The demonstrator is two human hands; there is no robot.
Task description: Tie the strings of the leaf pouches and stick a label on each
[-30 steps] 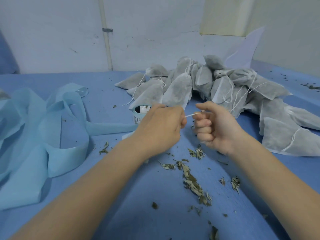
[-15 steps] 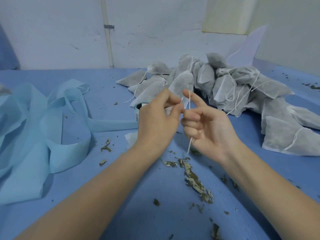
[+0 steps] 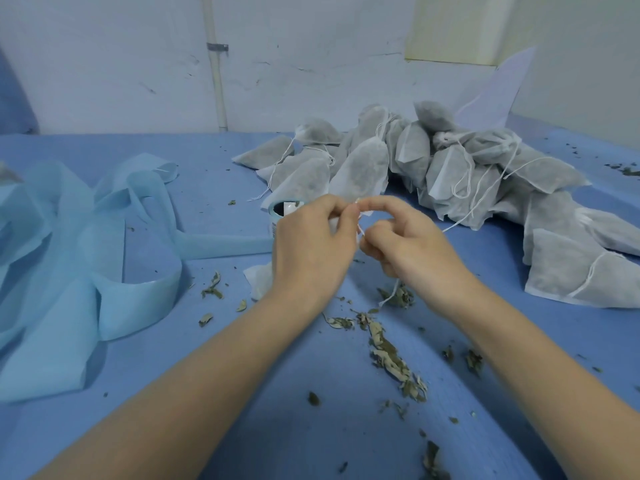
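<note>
Both hands meet above the middle of the tabletop (image 3: 207,393), tying: the left hand (image 3: 311,244) and right hand (image 3: 412,247) each pinch the white string (image 3: 360,230) of a pouch (image 3: 258,280) mostly hidden beneath them. Next, I judge, the knot needs pulling tight, then a label from the roll (image 3: 282,213) just behind.

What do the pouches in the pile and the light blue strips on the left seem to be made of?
The pouches in the pile look like thin white non-woven fabric, matte and half-sheer: dark contents show grey through them. Their drawstrings look like white cotton-type cord. The light blue strips look like non-woven fabric too, matte, soft-folding, holding loops. Exact fibres cannot be told.
</note>
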